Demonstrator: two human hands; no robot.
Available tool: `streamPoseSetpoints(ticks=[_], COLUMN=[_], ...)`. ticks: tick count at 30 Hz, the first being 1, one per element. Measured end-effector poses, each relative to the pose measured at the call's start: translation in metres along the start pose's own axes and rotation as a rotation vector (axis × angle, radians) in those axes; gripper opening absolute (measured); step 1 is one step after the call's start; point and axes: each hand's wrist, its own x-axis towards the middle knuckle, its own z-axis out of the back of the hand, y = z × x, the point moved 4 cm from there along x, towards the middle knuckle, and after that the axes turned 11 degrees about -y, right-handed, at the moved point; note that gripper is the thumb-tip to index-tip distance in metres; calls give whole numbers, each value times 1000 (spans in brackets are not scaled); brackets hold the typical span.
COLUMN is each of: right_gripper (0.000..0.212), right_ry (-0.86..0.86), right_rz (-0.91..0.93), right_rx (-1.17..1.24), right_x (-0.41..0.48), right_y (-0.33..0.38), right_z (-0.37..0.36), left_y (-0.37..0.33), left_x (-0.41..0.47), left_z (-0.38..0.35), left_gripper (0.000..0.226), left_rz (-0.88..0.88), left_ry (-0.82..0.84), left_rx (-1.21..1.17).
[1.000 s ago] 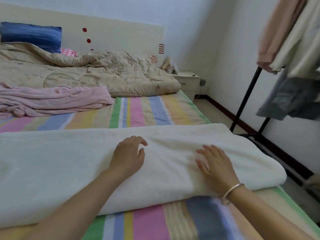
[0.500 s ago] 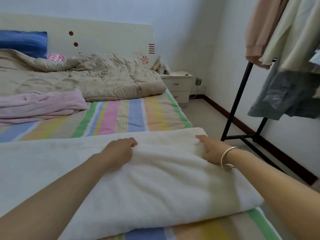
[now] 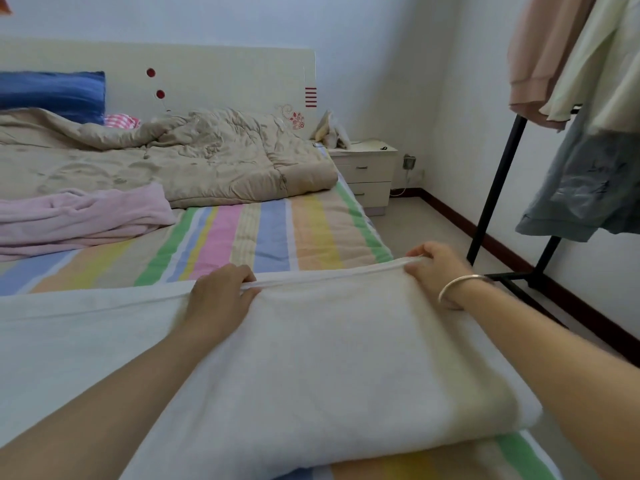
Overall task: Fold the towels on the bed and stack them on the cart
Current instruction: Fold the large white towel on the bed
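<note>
Your left hand (image 3: 221, 296) and right hand (image 3: 437, 268) each curl over and pinch the far edge of the white towel (image 3: 329, 368), the right at its corner and the left near mid-edge, likely to carry that end across for the next fold. The towel lies flat across the lower frame on the striped bed (image 3: 277, 233). A crumpled pink towel (image 3: 79, 216) waits at centre left, well apart. The clothes rack (image 3: 491, 188) crowds the right side; no cart is in view.

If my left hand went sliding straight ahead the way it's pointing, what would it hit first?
Past the white towel it grips, the left hand would cross bare striped sheet, then probably meet the beige quilt; depth is unclear.
</note>
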Motion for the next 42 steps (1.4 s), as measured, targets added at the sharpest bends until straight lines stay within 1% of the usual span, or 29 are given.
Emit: streamPoseSetpoints(ticks=[2,4,6,7,8,10,11,13,14,15,16,17,18,20,21,24,26,28,29,30,31,32,33,34,35,36,38,40,42], right_gripper=[17,19,27,34,44,59,61,52,46,45,46,47,47,46,45,40,41,41,38,34,29,26,28,34,41,46,51,54,56], right_ry=[88,143,96,65,48,73,101,141,147,156,173,195,220,233,240,264,264,246,228,211,175,127,59,-11,-65,-99,-129,-181,-313], right_rz=[-10,-61,-84,-79,-77,-148,-203,-294,-317,-340,-366,-412,-472,-605,-665,-809,-853,-903,-933,-960,-982,-995,-1003,-1023,-1026,-1009,-963,-963,-985], right_rx=[-142,-170,-179,-200,-211,-183,-160,-119,-105,-93,-74,-41,10,145,205,356,424,546,631,729,840,969,1116,1264,1395,1488,1563,1489,1332], right_x=[-4,-10,-11,-11,-12,-17,-22,-37,-44,-51,-59,-66,-76,-97,-107,-135,-145,-154,-156,-161,-165,-170,-174,-179,-184,-190,-197,-204,-206], right_y=[-9,-23,-34,-36,-38,-43,-45,-52,-55,-60,-64,-68,-70,-73,-75,-76,-77,-76,-77,-74,-73,-71,-69,-66,-60,-51,-32,-19,-16], right_z=[-24,-40,-44,-42,-40,-33,-27,-14,-6,2,10,16,24,40,46,58,58,59,57,56,53,50,46,40,33,27,15,3,0], left_y=[-2,-7,-10,-13,-18,-35,-52,-95,-117,-138,-152,-161,-167,-169,-167,-164,-165,-169,-173,-178,-183,-187,-190,-191,-190,-190,-189,-178,-160], left_x=[-15,-30,-34,-32,-30,-31,-34,-46,-54,-64,-74,-85,-95,-107,-108,-101,-97,-97,-100,-105,-112,-119,-126,-130,-130,-127,-118,-114,-112], left_z=[-16,-26,-26,-23,-17,-1,8,23,24,20,11,-3,-16,-36,-40,-37,-26,-12,-6,-1,1,-2,-6,-8,-12,-8,8,34,57], left_gripper=[7,18,27,29,32,33,31,31,43,62,80,91,95,99,97,70,64,68,76,84,88,90,90,86,75,63,53,48,44], left_rz=[-21,-83,-121,-104,-57,70,84,24,-10,-31,-44,-63,-93,-143,-148,-121,-88,-55,-59,-88,-133,-182,-221,-236,-216,-173,10,227,386], left_ry=[3,3,-42,-60,-86,-132,-149,-141,-81,35,183,326,422,477,488,579,555,430,358,311,313,361,435,500,542,548,483,387,339], left_rx=[116,171,195,192,168,69,0,-156,-227,-266,-243,-171,-96,10,41,49,-7,-64,-102,-134,-145,-138,-116,-103,-120,-191,-488,-759,-892])
